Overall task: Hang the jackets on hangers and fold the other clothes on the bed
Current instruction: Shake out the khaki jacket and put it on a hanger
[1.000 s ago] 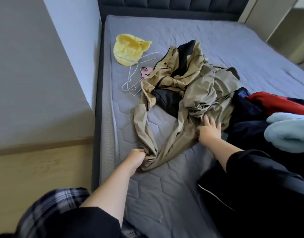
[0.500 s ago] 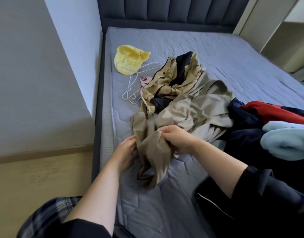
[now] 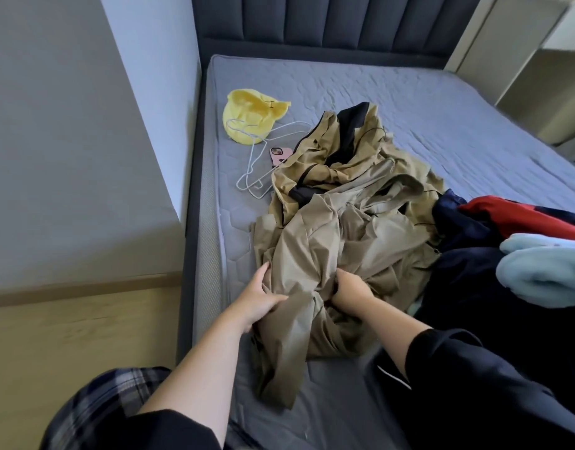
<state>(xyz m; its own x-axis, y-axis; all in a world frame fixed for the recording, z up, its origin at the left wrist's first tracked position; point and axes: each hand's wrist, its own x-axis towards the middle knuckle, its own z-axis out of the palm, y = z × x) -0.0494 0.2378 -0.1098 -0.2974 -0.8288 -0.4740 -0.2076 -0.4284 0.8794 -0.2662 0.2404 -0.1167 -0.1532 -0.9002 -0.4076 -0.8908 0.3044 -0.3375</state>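
Observation:
A crumpled khaki jacket (image 3: 354, 241) with black trim lies in a heap on the grey mattress (image 3: 441, 118). My left hand (image 3: 263, 298) grips its near left fold, thumb over the fabric. My right hand (image 3: 351, 289) is curled into a bunch of the same khaki cloth just to the right. White wire hangers (image 3: 257, 170) lie beyond the jacket, partly under it. A pile of other clothes sits at the right: a dark navy garment (image 3: 467, 264), a red one (image 3: 519, 216) and a light blue fleece (image 3: 545, 271).
A yellow cap (image 3: 250, 115) and a pink phone (image 3: 279, 155) lie near the hangers by the bed's left edge. A grey wall and wooden floor (image 3: 68, 336) run along the left. The dark padded headboard (image 3: 328, 24) is at the far end.
Both hands have gathered the khaki jacket's lower part and pulled it toward me; the right hand moved from the cloth's far side to a bunch beside the left hand.

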